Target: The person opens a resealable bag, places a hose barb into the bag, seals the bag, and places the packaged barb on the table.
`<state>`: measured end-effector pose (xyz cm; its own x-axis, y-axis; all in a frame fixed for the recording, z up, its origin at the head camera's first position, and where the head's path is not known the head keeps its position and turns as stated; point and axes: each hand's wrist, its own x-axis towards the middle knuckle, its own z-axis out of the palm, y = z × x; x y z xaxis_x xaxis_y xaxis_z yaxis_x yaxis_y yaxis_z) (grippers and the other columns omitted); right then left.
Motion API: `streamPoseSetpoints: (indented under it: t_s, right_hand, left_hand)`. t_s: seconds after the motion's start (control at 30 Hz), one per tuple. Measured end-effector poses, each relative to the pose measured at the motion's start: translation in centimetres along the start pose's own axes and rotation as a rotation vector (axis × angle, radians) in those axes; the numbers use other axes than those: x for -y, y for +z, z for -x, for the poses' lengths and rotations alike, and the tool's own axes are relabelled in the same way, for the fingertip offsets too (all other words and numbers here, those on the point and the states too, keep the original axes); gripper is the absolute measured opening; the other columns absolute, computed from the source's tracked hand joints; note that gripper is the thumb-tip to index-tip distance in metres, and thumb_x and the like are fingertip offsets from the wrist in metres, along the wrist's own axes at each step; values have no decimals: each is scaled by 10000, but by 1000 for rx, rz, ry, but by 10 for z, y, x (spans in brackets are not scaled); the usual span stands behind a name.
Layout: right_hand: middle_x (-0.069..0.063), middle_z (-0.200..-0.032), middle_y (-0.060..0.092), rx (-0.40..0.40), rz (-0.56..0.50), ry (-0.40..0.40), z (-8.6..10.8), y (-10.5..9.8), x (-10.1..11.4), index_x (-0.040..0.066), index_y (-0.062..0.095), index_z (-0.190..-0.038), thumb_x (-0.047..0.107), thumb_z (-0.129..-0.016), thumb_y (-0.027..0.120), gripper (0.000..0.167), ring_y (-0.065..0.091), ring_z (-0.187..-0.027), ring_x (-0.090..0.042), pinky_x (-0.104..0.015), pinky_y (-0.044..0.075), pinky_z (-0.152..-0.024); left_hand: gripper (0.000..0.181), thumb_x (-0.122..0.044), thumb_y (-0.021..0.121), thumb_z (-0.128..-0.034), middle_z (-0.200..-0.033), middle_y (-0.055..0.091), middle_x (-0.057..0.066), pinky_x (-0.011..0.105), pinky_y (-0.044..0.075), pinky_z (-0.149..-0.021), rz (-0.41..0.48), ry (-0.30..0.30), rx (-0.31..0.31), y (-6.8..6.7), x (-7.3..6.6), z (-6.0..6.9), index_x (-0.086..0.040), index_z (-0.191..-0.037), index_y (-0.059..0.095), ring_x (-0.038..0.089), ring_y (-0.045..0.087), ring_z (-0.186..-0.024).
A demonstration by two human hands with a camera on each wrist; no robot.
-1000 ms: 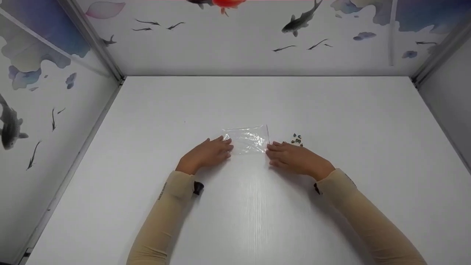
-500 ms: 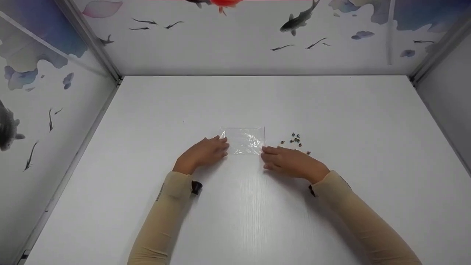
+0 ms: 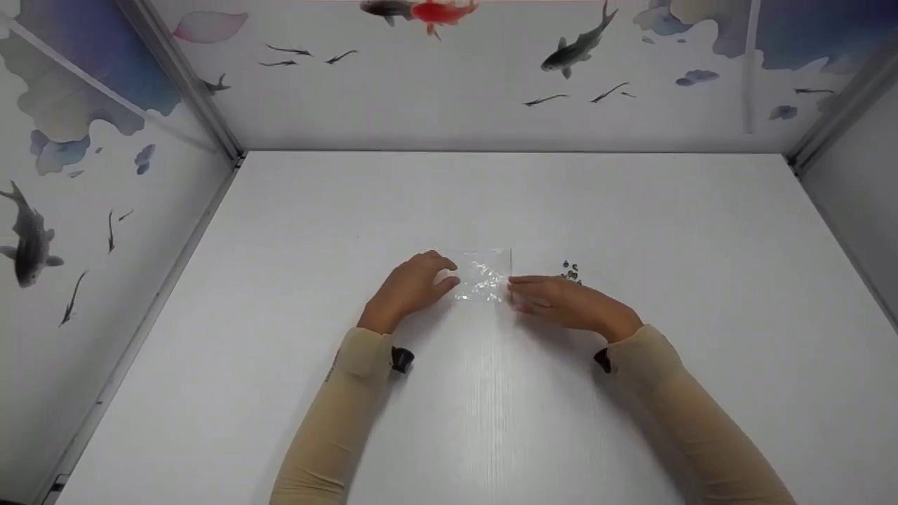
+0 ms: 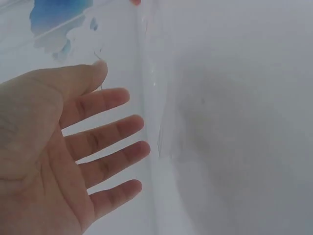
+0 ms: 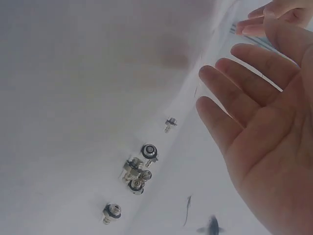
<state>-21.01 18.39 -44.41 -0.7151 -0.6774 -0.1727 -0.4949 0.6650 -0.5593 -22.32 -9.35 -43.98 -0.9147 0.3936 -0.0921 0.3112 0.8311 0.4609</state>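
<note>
A clear plastic bag (image 3: pixel 483 270) lies flat on the white table between the two hands. At its left edge is my left hand (image 3: pixel 414 284), thumb and forefinger apart; the left wrist view shows this hand (image 4: pixel 73 142) with fingers spread and nothing gripped. My right hand (image 3: pixel 572 303) lies by the bag's right edge, fingertips near or touching it. In the right wrist view its fingers (image 5: pixel 227 90) are extended and the palm holds nothing. Several small metal fittings (image 5: pixel 134 171) with dark rings sit beyond the right hand, which partly hides them in the head view.
The white table (image 3: pixel 449 203) meets a back wall (image 3: pixel 449 105) and a left wall (image 3: pixel 189 175) printed with fish and watercolour patches. A plain wall (image 3: pixel 856 182) stands on the right. Dark wrist cameras show beneath both cuffs.
My left hand has shifted right over the bag's left edge, its thumb parting from the forefinger. The right hand has turned slightly onto its side. The head view has tilted a little.
</note>
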Motion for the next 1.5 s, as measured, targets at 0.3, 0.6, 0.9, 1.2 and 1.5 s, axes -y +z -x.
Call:
streamPoseSetpoints:
  t_s: [0.3,0.6,0.9,1.2,1.5]
  right_hand:
    - [-178,-1241,637,-185,-99,90,-10,-15,-12,-13,619,-1253,101,-945,595,329,606,-1123,-321,-476,469,-961]
    - [-176,-1153,670,-260,-171,254,-28,-30,-15,0,657,-1206,140,-955,591,295,625,-971,-279,-439,506,-879]
    - [-167,-1185,656,-267,-214,322,-41,-31,-22,17,664,-1197,192,-964,577,303,619,-994,-269,-414,505,-865]
    - [-124,-1131,662,-233,-233,415,-45,-28,-27,66,648,-1237,272,-968,568,348,585,-890,-218,-319,481,-745]
    - [-118,-1121,669,-218,-277,412,-46,-27,-30,71,649,-1239,309,-969,562,370,579,-829,-203,-289,468,-687]
  left_hand:
    - [277,-337,603,-942,-986,625,59,316,459,-761,282,-18,-6,28,-26,-26,-93,-1071,630,174,557,-874]
    - [306,-386,633,-915,-862,571,5,248,396,-624,303,-118,-19,43,-48,-44,-100,-1023,609,120,495,-716]
    - [319,-409,661,-887,-804,570,-12,236,379,-580,271,-234,-19,54,-60,-56,-97,-901,598,113,492,-686]
    - [338,-424,707,-842,-768,590,-30,234,363,-566,224,-240,-44,59,-59,-61,-96,-815,631,100,494,-666]
    - [281,-368,685,-853,-735,591,-33,248,368,-561,199,-248,-37,60,-56,-63,-101,-775,645,112,502,-653]
